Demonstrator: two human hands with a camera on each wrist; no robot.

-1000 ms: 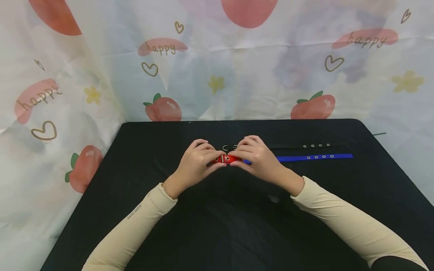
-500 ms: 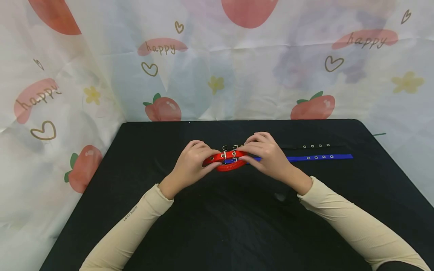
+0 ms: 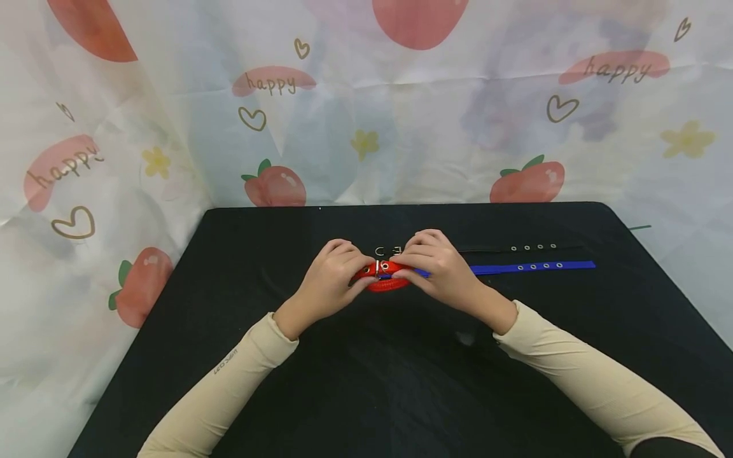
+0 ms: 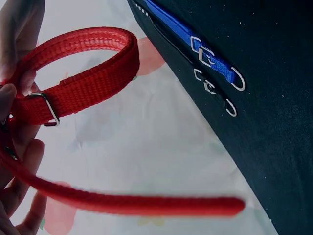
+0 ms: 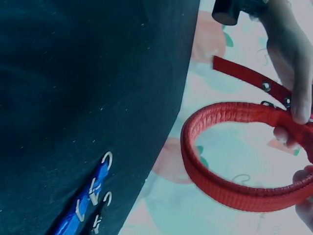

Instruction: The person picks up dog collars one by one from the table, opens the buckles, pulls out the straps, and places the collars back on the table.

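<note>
Both hands hold a red collar [image 3: 387,285], bent into a loop, above the dark table. In the head view my left hand [image 3: 328,280] pinches it at the left, beside the metal buckle. My right hand [image 3: 439,267] pinches it from the right, near a metal eyelet. The wrist views show the padded red band [image 4: 102,78] as a round loop, with a metal keeper ring [image 4: 46,108] around it. A loose strap end with eyelets [image 5: 266,86] sticks out past the fingers. The fingers partly hide the buckle.
A blue collar [image 3: 538,266] lies flat behind the hands, its buckle end [image 4: 208,56] showing in the left wrist view. Behind that lies a black collar [image 3: 498,248] with metal eyelets. A printed curtain [image 3: 401,127] stands at the table's back edge.
The hands spread apart half a second ago, exposing more of the red loop, and are now close together again. The lower part of the loop, hidden at first, now shows. Blue and black collars have not moved.
</note>
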